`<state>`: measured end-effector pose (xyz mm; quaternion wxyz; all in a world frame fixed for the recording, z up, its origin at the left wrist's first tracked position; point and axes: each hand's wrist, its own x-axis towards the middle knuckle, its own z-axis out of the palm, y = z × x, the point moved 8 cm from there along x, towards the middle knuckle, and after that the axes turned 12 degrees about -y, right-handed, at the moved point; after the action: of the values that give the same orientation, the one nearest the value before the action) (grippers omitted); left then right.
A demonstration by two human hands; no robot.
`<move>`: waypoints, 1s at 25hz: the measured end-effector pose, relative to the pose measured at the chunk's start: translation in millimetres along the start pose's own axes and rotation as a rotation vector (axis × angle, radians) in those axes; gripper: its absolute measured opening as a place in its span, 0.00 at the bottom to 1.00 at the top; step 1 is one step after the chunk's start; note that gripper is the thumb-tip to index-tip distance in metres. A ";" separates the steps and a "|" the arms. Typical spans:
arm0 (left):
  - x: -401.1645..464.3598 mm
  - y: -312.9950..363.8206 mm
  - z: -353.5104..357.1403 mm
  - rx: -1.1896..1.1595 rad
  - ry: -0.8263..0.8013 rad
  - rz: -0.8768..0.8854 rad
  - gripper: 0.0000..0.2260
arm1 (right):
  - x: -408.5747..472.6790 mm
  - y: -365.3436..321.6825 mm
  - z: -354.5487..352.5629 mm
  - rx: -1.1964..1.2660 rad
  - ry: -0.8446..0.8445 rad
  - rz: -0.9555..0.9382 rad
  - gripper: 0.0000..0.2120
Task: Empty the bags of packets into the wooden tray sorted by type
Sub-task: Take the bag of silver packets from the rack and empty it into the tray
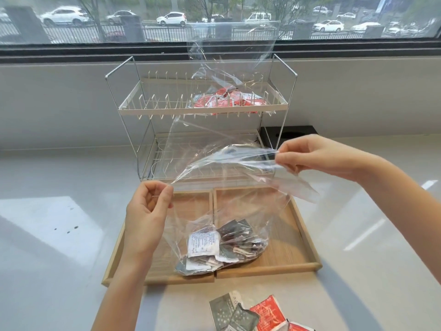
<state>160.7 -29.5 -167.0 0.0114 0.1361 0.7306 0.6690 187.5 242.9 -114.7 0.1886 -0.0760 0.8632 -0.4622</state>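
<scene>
A clear plastic bag [229, 187] stands over the wooden tray [303, 232], its bottom holding several grey and white packets [226, 247] across the tray's centre divider. My left hand [146, 216] pinches the bag's rim on the left. My right hand [315, 156] pinches the rim higher up on the right, so the mouth is stretched wide. A second clear bag with red packets [226, 101] lies on the top shelf of the white wire rack [167, 108] behind the tray.
Loose grey packets [232, 311] and red packets [267, 309] lie on the white counter near the front edge. The rack's lower shelf [162, 158] sits just behind the tray. A window sill and wall run along the back.
</scene>
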 end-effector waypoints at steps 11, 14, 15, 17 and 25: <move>7.0 -3.1 -1.8 0.014 0.041 0.007 0.06 | -23.1 0.8 -39.3 0.339 0.384 -0.298 0.34; 7.1 -4.9 -2.2 -0.010 0.075 0.017 0.06 | -27.0 39.4 -25.4 0.456 0.513 -0.312 0.43; 7.9 -5.1 -2.0 -0.013 0.083 0.020 0.06 | -25.2 51.1 -12.8 0.431 0.500 -0.282 0.46; 9.2 -4.9 -0.3 -0.023 0.089 0.025 0.07 | -16.8 74.9 19.6 0.339 0.410 -0.188 0.51; 12.9 -9.5 0.2 -0.020 0.094 0.020 0.07 | 22.2 167.3 153.1 0.266 0.050 0.271 0.39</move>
<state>146.5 -27.1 -174.2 -0.0284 0.1117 0.7223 0.6819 235.0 212.2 -335.4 0.2360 0.0780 0.8011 -0.5444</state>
